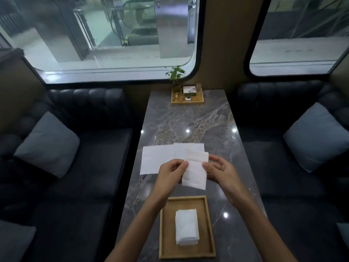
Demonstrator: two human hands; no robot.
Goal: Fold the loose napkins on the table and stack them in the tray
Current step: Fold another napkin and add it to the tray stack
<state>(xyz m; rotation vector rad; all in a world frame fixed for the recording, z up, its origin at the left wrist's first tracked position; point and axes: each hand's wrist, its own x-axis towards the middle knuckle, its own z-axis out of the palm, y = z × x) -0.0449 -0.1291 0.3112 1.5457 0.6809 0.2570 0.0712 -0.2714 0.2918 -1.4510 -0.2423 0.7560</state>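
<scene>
Just below the middle of the frame, both hands hold one white napkin (194,173) up above the grey marble table (190,120). The left hand (172,172) pinches the napkin's left edge between thumb and forefinger, the remaining fingers curled under the palm. The right hand (220,170) grips the right edge, thumb tip pressed on the paper's front and the other fingers loosely bent behind it. The napkin hangs as a tall narrow rectangle, tilted slightly, its lower edge near the upper rim of the wooden tray (164,233).

That tray lies at the lower centre of the frame, between the two forearms, and holds a neat stack of folded napkins (187,227) in its middle.

Higher up, behind the hands, loose napkins (153,159) lie flat on the table: one wide sheet toward the left and others overlapping it at the right, partly hidden by the held napkin, so their count is unclear.

At the top end of the table, near the window (113,35), a small wooden tray (200,100) carries a little green plant (175,72) and a few small items too blurred to name. Dark sofas with grey cushions (47,144) fill the left and right sides of the frame
</scene>
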